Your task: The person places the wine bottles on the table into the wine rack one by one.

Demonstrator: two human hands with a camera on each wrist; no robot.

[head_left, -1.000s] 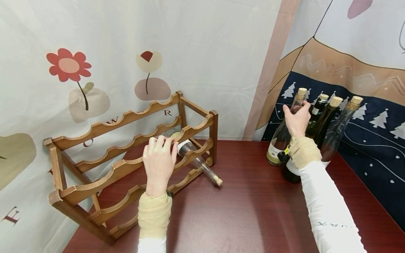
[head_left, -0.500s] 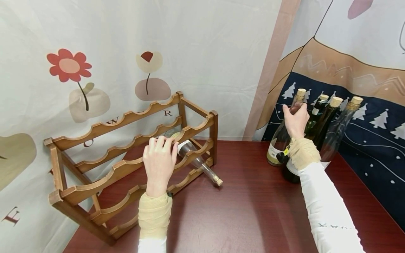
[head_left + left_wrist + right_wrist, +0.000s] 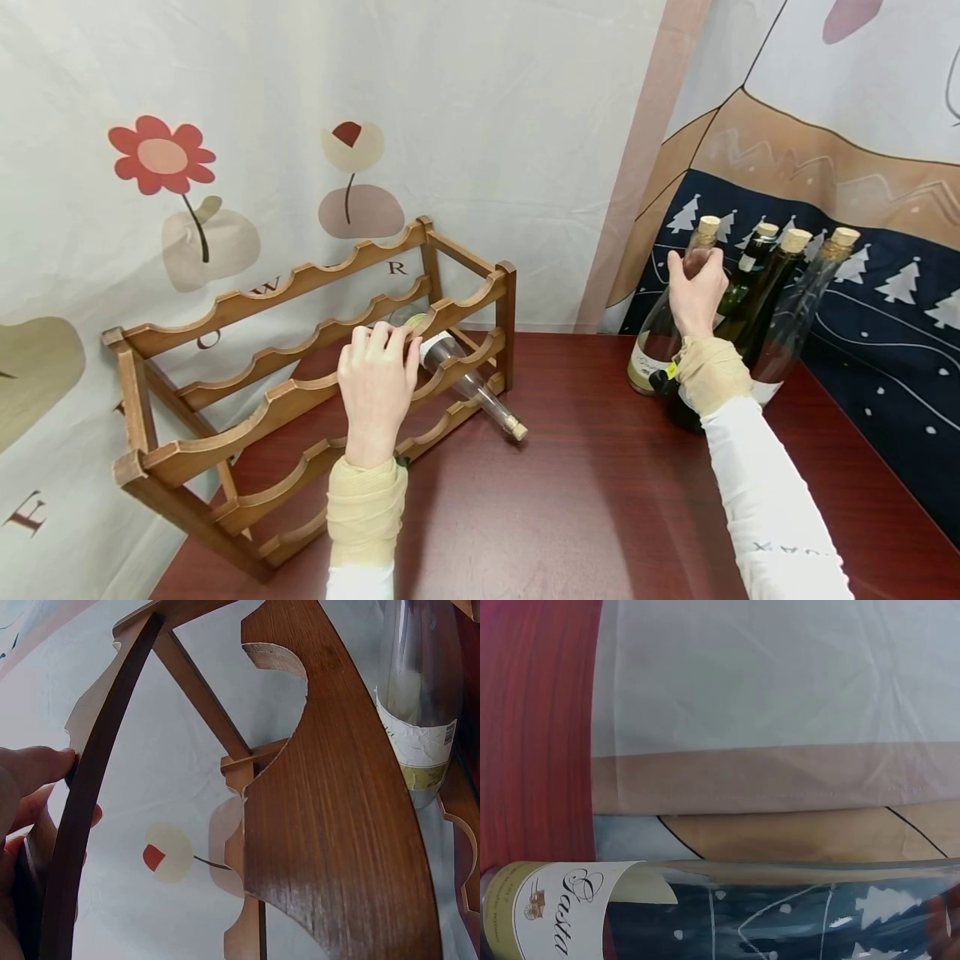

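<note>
My left hand (image 3: 377, 392) grips the upper front rail of a wooden wine rack (image 3: 225, 429); in the left wrist view the thumb and fingers lie on opposite sides of the rail. One clear bottle with a white label (image 3: 468, 383) lies in the rack's lower tier, its corked neck sticking out toward the front right. My right hand (image 3: 697, 292) holds a clear corked wine bottle (image 3: 651, 354) by the neck. This bottle is close to upright, leaning slightly. Its cream and gold label (image 3: 562, 911) shows in the right wrist view, where the hand is almost out of frame.
Right behind my right hand stand several corked bottles: a green one (image 3: 742, 287), a dark one (image 3: 772, 292) and a clear one (image 3: 802, 308). The red-brown table (image 3: 570, 483) spreads in front. Printed cloth (image 3: 525, 150) hangs behind the rack and bottles.
My right hand and the bottle in it have shifted slightly left and toward me, and the cork sits a little lower. The left hand and rack have stayed put.
</note>
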